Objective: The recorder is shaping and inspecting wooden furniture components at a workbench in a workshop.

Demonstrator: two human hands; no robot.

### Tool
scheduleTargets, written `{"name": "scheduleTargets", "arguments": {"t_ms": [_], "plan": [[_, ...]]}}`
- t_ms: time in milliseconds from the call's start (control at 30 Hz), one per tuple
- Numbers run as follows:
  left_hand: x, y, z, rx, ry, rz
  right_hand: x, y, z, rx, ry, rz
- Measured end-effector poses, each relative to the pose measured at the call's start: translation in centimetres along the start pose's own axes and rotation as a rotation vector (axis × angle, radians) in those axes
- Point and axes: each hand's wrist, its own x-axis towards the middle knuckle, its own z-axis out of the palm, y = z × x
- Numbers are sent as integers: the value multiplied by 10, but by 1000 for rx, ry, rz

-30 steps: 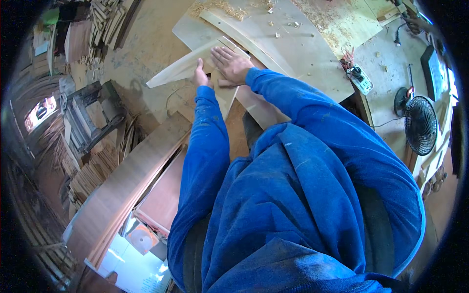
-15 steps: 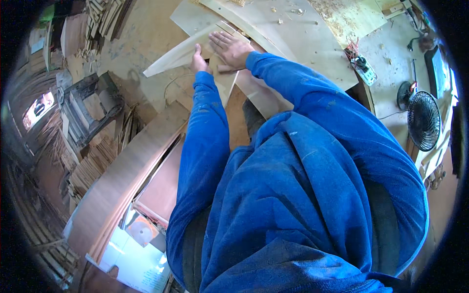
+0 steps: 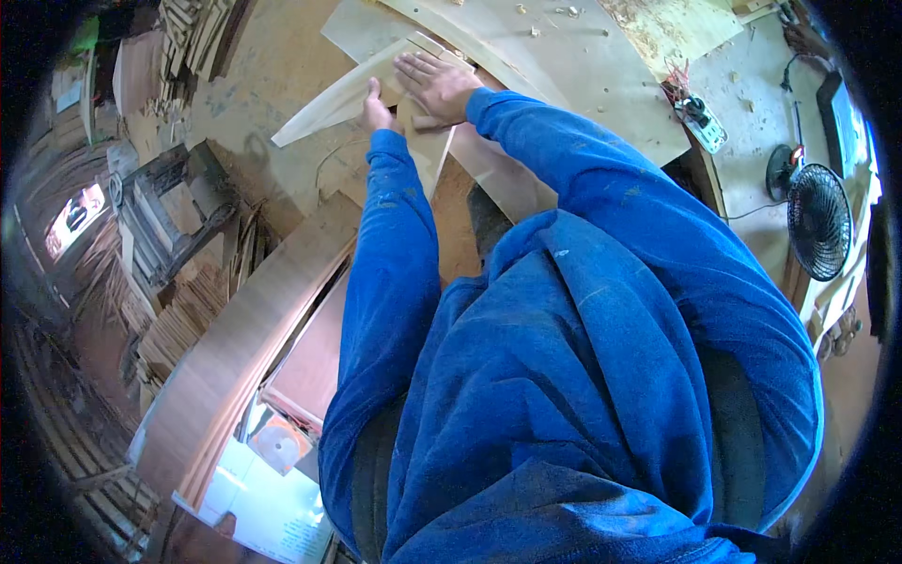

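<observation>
At the frame's upper centre, our right hand lies flat over the pale board, fingers extended; our left hand is at its lower edge, grip hidden, so we cannot tell.

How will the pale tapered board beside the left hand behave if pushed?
The tapered board is probably stiff, looking like wood with no buckling. Its broad, flat face suggests sliding rather than rolling.

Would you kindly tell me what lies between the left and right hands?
In the head view, the tapered pale wooden board shows between the left hand and right hand.
</observation>
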Motion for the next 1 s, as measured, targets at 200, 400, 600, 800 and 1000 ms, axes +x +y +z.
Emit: {"name": "scheduleTargets", "arguments": {"t_ms": [200,400,600,800,1000], "plan": [[-13,6,5,-1,-101,2,2,-3,-5,46,-57,16],[-5,6,2,22,42,56,7,-5,1,1,-39,30],[-7,20,-4,105,99,81,18,-13,-10,57,-63,11],[0,18,-3,86,23,57,24,-5,-6,46,-65,-13],[86,14,-53,85,-74,145,66,2,-9,165,178,-110]]}}
